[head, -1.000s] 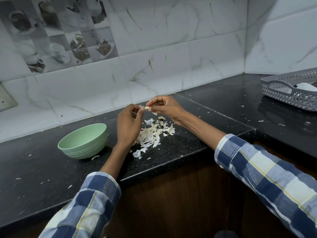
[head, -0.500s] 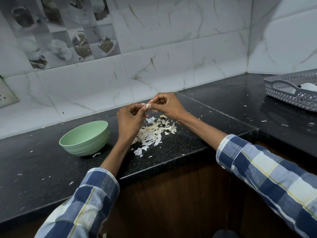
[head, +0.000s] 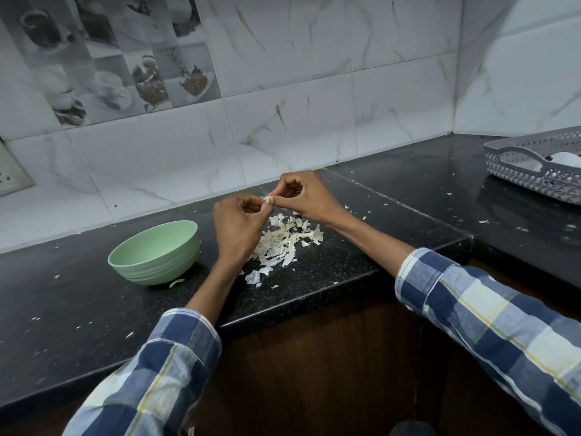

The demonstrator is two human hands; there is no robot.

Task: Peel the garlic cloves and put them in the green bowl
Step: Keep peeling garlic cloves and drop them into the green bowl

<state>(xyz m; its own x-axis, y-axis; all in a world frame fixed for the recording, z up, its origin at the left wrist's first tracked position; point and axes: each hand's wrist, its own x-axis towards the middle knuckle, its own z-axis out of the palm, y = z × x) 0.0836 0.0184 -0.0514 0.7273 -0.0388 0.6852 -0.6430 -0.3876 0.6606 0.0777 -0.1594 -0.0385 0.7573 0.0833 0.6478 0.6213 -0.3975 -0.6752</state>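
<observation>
– where's the clove?

– the garlic clove (head: pixel 267 199) is up above the pile of skins (head: pixel 284 239), pinched between the left hand (head: pixel 240 229) and the right hand (head: pixel 303 196), both grasping it by the fingertips.

– and the green bowl (head: pixel 155 251)?

– on the counter (head: pixel 330 262), left of the hands. the clove's small; i reckon a hard tug could flick it into the skins.
</observation>
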